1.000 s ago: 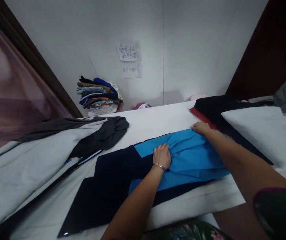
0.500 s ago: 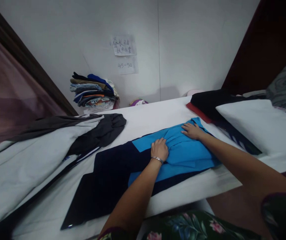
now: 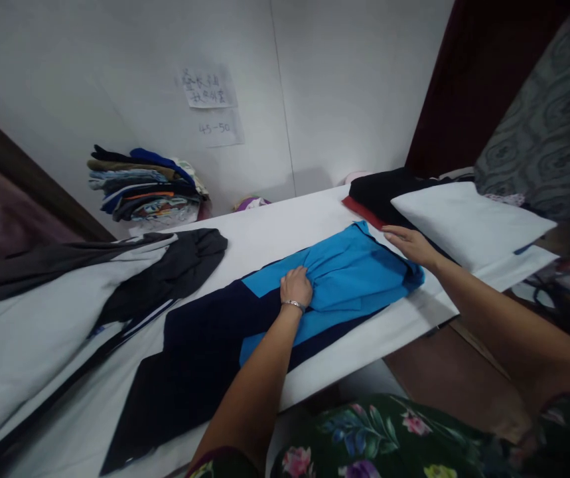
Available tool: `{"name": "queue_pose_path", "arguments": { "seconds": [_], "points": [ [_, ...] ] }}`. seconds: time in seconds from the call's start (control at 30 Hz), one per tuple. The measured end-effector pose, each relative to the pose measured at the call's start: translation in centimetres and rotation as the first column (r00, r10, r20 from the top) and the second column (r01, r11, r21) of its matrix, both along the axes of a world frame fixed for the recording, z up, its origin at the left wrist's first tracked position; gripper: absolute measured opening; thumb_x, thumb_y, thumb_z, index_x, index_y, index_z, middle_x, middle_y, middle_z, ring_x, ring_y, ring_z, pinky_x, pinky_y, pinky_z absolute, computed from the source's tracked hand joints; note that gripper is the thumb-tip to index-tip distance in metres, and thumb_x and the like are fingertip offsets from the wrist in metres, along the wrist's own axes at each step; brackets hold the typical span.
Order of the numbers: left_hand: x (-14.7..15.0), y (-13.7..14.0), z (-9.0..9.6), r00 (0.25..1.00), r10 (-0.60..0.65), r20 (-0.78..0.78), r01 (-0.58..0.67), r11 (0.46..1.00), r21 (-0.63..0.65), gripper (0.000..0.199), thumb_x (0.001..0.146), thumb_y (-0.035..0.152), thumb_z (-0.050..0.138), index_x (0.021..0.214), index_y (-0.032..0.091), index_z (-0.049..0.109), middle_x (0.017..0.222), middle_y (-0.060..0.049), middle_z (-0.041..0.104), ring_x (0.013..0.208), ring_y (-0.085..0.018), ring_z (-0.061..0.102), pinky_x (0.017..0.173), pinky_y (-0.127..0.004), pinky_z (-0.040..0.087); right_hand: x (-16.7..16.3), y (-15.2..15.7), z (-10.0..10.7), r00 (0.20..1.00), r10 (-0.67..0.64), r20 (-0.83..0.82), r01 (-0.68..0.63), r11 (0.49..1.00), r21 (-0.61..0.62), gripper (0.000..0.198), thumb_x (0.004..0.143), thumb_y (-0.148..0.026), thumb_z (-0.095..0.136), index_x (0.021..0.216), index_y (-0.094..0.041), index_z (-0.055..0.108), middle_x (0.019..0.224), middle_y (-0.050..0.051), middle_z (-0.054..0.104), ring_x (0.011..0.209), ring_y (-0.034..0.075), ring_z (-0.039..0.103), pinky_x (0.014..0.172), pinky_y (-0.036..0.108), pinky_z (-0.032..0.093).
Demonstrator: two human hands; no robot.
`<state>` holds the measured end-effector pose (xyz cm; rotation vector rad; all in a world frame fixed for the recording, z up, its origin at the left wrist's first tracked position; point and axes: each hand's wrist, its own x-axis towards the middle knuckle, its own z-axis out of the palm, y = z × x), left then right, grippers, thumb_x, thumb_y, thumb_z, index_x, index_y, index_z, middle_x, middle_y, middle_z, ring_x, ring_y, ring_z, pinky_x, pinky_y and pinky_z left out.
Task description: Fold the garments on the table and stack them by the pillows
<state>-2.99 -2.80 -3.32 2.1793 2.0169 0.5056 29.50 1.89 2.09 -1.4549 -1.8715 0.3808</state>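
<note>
White table [image 3: 285, 229] running along pale wall [image 3: 354, 86], clothes stack [image 3: 140, 182] sitting back left. Blue-and-navy garment [image 3: 352, 272] lying mid-table, blue part creasing. Left hand [image 3: 296, 287] pressing on it, fingers half curled, can't tell if pinching; right hand [image 3: 413, 245] hanging by its right end, fingers nearly straight, gripping nothing.

1. Illumination: dim, cool and diffuse. The wall [image 3: 344, 79] reads grey, paler near its middle; the frame's corners darken.
2. Shadows: one soft patch falls on the wall left of the black pile [image 3: 384, 189]; another lies on the table [image 3: 304, 206] under the near right end of the garment [image 3: 344, 272].
3. Exposure: the garment's navy parts lose detail; the bracelet [image 3: 293, 304] glints.
4. Sharpness: writing on the paper [image 3: 210, 86] is smeared; clutter [image 3: 563, 285] at right is murky.
5. Distortion: the door frame [image 3: 468, 73] leans steeply.
</note>
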Motion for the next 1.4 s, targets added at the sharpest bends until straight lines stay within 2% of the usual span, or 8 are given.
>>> {"name": "queue_pose_path", "arguments": {
  "seconds": [0.3,0.4,0.53,0.7,0.97,1.1,1.23,1.4],
  "points": [
    [-0.7,0.7,0.1,0.996,-0.012,0.093,0.012,1.000,-0.005,0.043,0.087,0.014,0.040,0.125,0.022,0.057,0.133,-0.004,0.056,0.122,-0.021,0.049,0.103,-0.037,0.037,5.2,-5.7,-6.0,0.936,-0.271,-0.225,0.255,0.962,-0.098,0.058,0.085,-0.061,0.044,0.120,-0.019,0.064,0.123,0.010,0.063,0.119,0.029,0.054,0.105,0.045,0.038],
    [-1.0,0.8,1.1,0.985,0.005,0.173,-0.003,1.000,-0.010,0.041,0.087,0.020,0.046,0.127,0.020,0.056,0.136,-0.006,0.054,0.124,-0.019,0.048,0.104,-0.033,0.038,6.6,-6.9,-6.8,0.930,-0.205,-0.306,0.167,0.975,-0.144,0.059,0.080,-0.061,0.054,0.124,-0.022,0.060,0.122,0.009,0.064,0.115,0.029,0.057,0.101,0.047,0.043],
    [1.0,-1.3,3.0,0.988,-0.097,0.117,0.077,0.984,0.163,0.042,0.090,0.042,0.047,0.126,0.022,0.056,0.140,-0.006,0.049,0.130,-0.024,0.041,0.108,-0.042,0.032,7.5,-7.6,-7.3,0.955,-0.083,-0.286,0.026,0.980,-0.199,0.079,0.068,-0.058,0.068,0.135,-0.021,0.050,0.129,0.009,0.058,0.108,0.029,0.060,0.090,0.043,0.052],
    [4.5,-4.0,3.4,0.914,-0.392,-0.103,0.403,0.906,0.132,0.058,0.084,0.053,0.055,0.135,0.026,0.047,0.148,-0.005,0.038,0.135,-0.028,0.032,0.111,-0.052,0.021,6.8,-6.9,-7.1,0.997,-0.070,-0.025,0.065,0.983,-0.170,0.074,0.074,-0.046,0.062,0.141,-0.019,0.043,0.134,0.008,0.054,0.096,0.026,0.064,0.084,0.040,0.054],
    [3.3,-2.6,1.9,0.911,-0.379,-0.163,0.383,0.924,-0.011,0.044,0.090,0.016,0.040,0.131,0.029,0.052,0.142,0.000,0.048,0.128,-0.022,0.042,0.104,-0.041,0.034,4.9,-7.2,-7.3,0.886,-0.119,0.448,0.096,0.993,0.074,0.054,0.079,-0.018,0.043,0.133,-0.019,0.051,0.123,0.008,0.062,0.111,0.026,0.058,0.091,0.038,0.048],
    [3.0,-3.4,2.2,0.935,-0.346,-0.082,0.345,0.938,-0.022,0.046,0.090,0.035,0.047,0.136,0.026,0.046,0.145,-0.003,0.044,0.132,-0.023,0.037,0.109,-0.043,0.028,4.6,-7.6,-7.3,0.862,-0.125,0.492,0.060,0.987,0.146,0.060,0.079,-0.019,0.045,0.138,-0.019,0.044,0.129,0.011,0.058,0.116,0.028,0.054,0.095,0.042,0.045],
    [3.1,-4.2,2.2,0.939,-0.330,-0.099,0.330,0.944,-0.015,0.076,0.078,0.063,0.056,0.141,0.025,0.038,0.151,-0.007,0.032,0.137,-0.030,0.027,0.111,-0.052,0.019,3.0,-8.1,-5.9,0.840,-0.061,0.539,-0.077,0.970,0.231,0.066,0.082,-0.026,0.050,0.145,-0.021,0.032,0.147,0.012,0.038,0.135,0.032,0.033,0.105,0.053,0.032],
    [3.3,-3.9,1.9,0.946,-0.298,-0.128,0.298,0.954,-0.018,0.071,0.080,0.047,0.061,0.142,0.023,0.036,0.150,-0.009,0.034,0.133,-0.027,0.034,0.105,-0.046,0.032,-0.5,-7.5,-4.7,0.803,0.109,0.586,-0.262,0.947,0.183,0.057,0.085,-0.031,0.050,0.140,-0.025,0.040,0.147,0.009,0.039,0.138,0.030,0.028,0.108,0.057,0.023]
  ]
}}
